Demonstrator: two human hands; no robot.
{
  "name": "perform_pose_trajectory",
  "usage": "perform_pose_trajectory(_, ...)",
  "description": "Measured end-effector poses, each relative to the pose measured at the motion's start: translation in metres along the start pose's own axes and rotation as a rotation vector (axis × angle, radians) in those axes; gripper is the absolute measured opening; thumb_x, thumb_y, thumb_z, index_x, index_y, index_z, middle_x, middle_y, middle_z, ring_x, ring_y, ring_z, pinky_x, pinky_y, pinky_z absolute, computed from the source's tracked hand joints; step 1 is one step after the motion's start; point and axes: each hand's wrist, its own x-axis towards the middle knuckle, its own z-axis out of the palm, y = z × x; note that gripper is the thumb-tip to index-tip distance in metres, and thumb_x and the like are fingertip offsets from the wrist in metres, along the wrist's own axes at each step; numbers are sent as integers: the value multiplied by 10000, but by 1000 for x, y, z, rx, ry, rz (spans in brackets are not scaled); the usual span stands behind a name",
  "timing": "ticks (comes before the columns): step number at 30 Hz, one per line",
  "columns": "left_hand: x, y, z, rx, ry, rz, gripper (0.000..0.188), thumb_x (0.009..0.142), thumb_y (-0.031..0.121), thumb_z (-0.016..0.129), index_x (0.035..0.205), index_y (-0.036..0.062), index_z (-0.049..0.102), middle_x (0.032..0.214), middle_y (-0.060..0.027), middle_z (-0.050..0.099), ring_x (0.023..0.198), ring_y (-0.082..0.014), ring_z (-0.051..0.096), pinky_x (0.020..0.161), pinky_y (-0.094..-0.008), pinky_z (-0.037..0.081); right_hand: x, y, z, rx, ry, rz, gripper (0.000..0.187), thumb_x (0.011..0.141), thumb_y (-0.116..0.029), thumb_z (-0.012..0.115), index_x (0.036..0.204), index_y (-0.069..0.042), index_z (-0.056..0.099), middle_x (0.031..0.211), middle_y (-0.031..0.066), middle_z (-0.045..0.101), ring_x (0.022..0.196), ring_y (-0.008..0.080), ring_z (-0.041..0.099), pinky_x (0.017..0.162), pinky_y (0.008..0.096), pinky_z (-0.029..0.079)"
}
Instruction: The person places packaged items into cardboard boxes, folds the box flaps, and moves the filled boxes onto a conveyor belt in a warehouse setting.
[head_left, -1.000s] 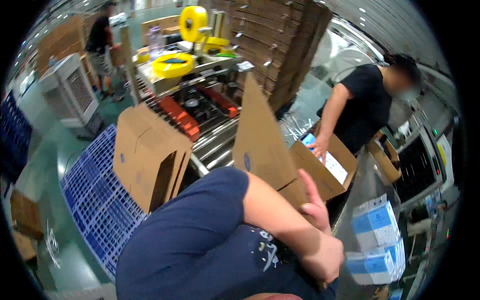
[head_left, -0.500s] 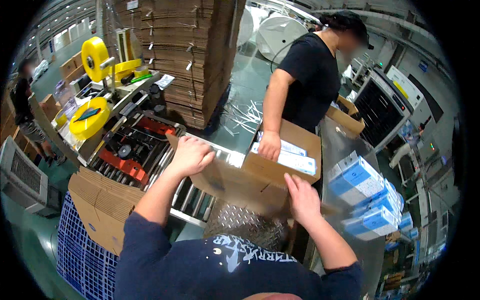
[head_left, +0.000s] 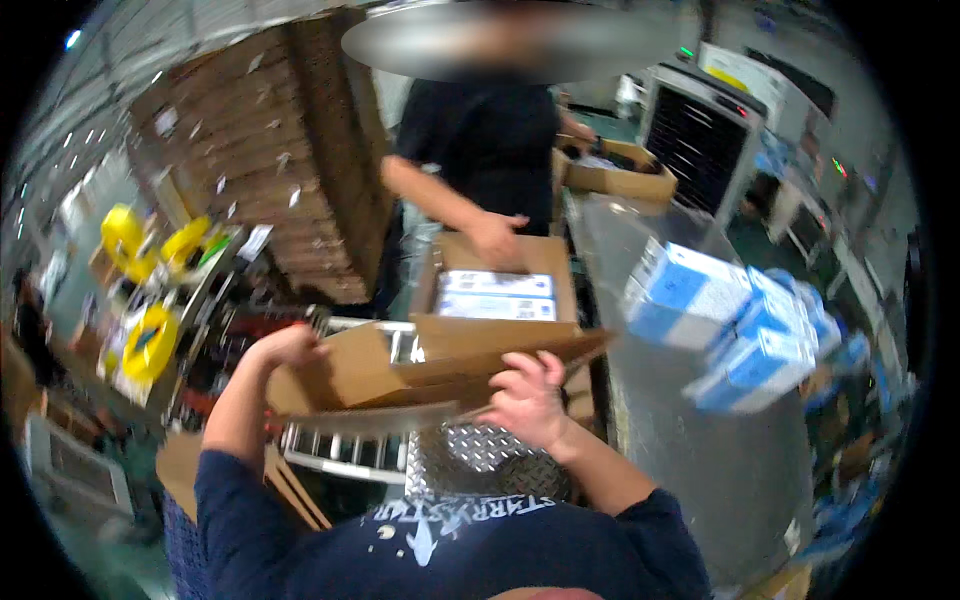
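A brown cardboard box [head_left: 450, 380], partly unfolded and without contents showing, is held up in front of my body. My left hand [head_left: 288, 348] is closed around its left end. At its right part, my right hand [head_left: 530, 398] bends its fingers and thumb against the cardboard; blur hides the exact contact. Just beyond stands another open carton [head_left: 500, 327], with white and blue packages [head_left: 497, 295] lying inside. A co-worker's hand [head_left: 497, 240] hovers over that carton.
To the right, several blue and white packages [head_left: 690, 295] stand on a grey table [head_left: 650, 400]. Rollers [head_left: 350, 450] and a metal tread plate [head_left: 480, 465] lie below the box. Yellow tape rolls [head_left: 150, 343] are at left, near a tall cardboard stack [head_left: 240, 170].
The view has turned right. The cardboard in my hands has spread from a flat sheet into a partly open box. The co-worker's hand has lifted off the packages in the carton.
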Motion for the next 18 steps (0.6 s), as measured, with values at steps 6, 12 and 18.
perform_pose_trajectory(6,-65,38,-60,-221,7,-636,311,819,327,555,927,53,653,797,-111,657,727,-203,615,678,-347,478,47,19,-51,650,58,-326,478,745,-498,564,462,-123,472,525,19,451,651,216,493,803,421,327)
perform_pose_trajectory(12,-16,208,24,-11,-222,-90,461,800,491,523,846,49,642,811,-188,628,776,-354,597,700,-415,468,-28,9,45,502,-676,-238,340,788,-330,565,591,-59,624,579,107,561,614,309,535,685,437,386)
perform_pose_trajectory(18,-96,193,40,-637,-651,441,862,699,494,685,1320,11,332,1366,-178,333,1259,-241,329,1013,-353,290,-62,69,52,200,-135,317,358,767,-356,575,976,-71,627,996,137,611,979,289,555,887,366,411)
